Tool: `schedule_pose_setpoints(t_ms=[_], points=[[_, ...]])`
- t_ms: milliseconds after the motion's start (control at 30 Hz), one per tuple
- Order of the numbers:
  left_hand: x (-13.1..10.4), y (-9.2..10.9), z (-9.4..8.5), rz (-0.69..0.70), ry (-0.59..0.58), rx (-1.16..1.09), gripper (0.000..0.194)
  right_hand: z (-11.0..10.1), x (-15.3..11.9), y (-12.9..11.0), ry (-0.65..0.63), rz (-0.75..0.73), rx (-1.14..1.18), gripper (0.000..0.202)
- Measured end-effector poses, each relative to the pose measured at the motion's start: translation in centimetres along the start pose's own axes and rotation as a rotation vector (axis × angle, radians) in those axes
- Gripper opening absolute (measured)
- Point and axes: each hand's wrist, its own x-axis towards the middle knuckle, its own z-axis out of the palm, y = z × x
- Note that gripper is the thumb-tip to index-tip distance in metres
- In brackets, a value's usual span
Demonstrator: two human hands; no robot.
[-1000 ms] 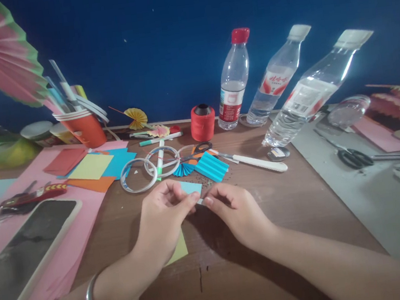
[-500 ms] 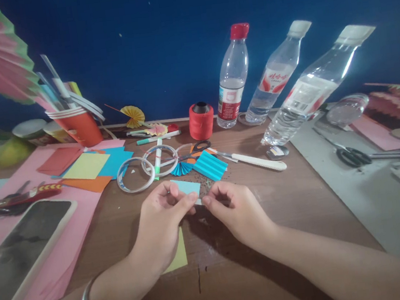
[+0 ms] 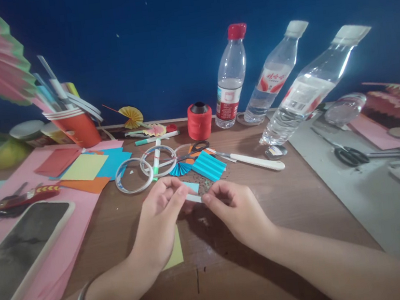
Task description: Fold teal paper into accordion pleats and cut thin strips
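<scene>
Between my two hands is a small light blue paper [image 3: 192, 186] with a pale folded strip along its near edge. My left hand [image 3: 162, 213] pinches the left end of it between thumb and fingers. At the right end, my right hand [image 3: 234, 206] is closed with thumb and forefinger on the strip's corner. Just beyond lies a bright blue pleated paper [image 3: 209, 165], beside a small blue paper fan [image 3: 181, 169]. A yellow paper [image 3: 176, 252] lies on the table, partly hidden under my left hand.
Tape rings [image 3: 134, 175], a red thread spool [image 3: 200, 121] and a white-handled knife [image 3: 257, 161] lie beyond my hands. Several bottles [image 3: 230, 83] stand at the back. A phone [image 3: 27, 259] and coloured papers [image 3: 84, 167] are left, scissors [image 3: 352, 156] right.
My left hand has slid slightly left along the paper. The near edge now shows as a pale folded strip, and less of the blue face is visible. The view has shifted slightly.
</scene>
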Motion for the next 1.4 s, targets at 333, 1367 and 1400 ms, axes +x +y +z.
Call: schedule_pose_setpoints(t_ms=[333,1367,1400], points=[[-0.02,0.18,0.02,-0.011,0.07,0.099,0.034,-0.1,0.04,-0.42,-0.026,0.0,0.076,0.019],[0.05,0.4,0.37,-0.034,-0.011,-0.15,0.03,0.2,-0.02,-0.07,0.068,0.022,0.075,0.022],[0.04,0.4,0.38,-0.034,-0.018,-0.146,0.032,0.2,-0.03,-0.09,0.064,0.022,0.081,0.022]])
